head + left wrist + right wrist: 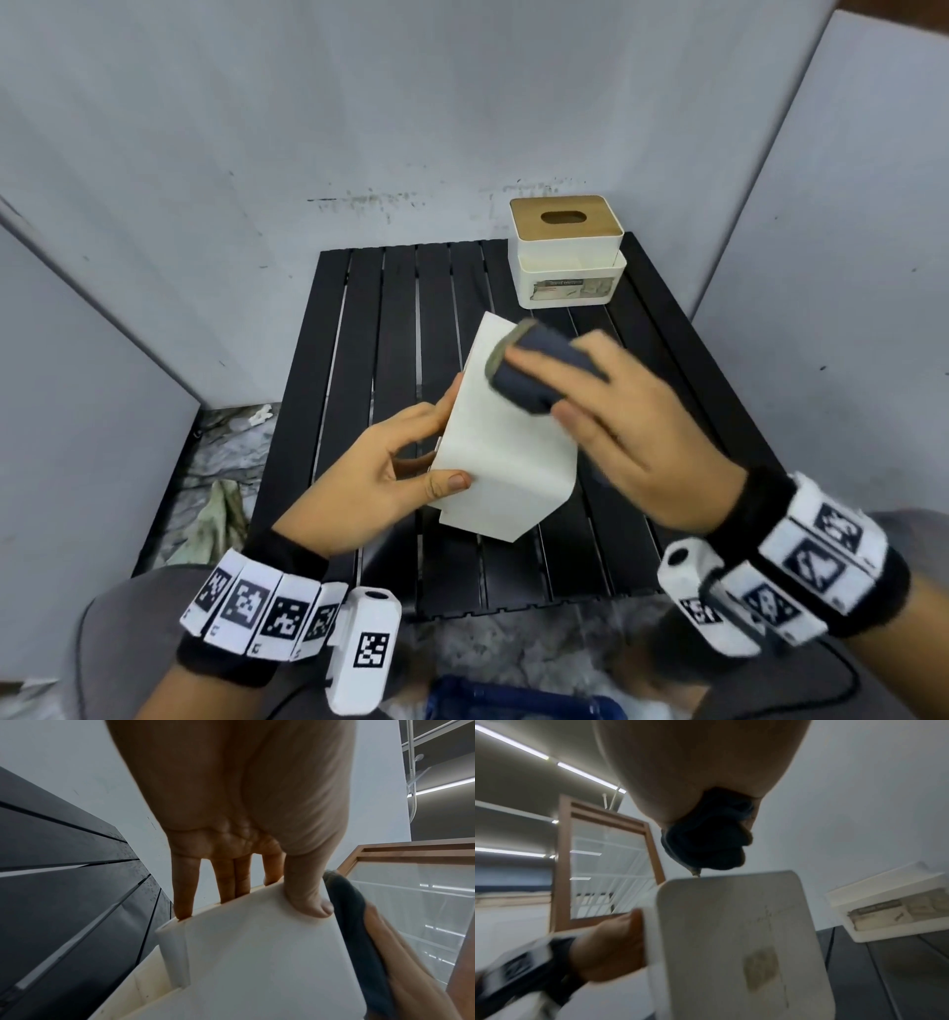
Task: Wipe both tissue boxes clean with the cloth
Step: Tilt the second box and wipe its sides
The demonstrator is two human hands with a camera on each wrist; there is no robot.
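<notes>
My left hand grips a plain white tissue box tilted above the middle of the black slatted table, thumb on its upper face and fingers behind the left edge. My right hand holds a bunched dark blue cloth and presses it on the box's far upper face. In the right wrist view the cloth sits at the box's top edge, and a brownish smudge marks the white face. A second white tissue box with a wooden lid stands at the table's back right.
Grey partition walls close in the table on three sides. A crumpled pale green rag lies on the marbled floor left of the table. A blue object lies at the bottom edge near my lap.
</notes>
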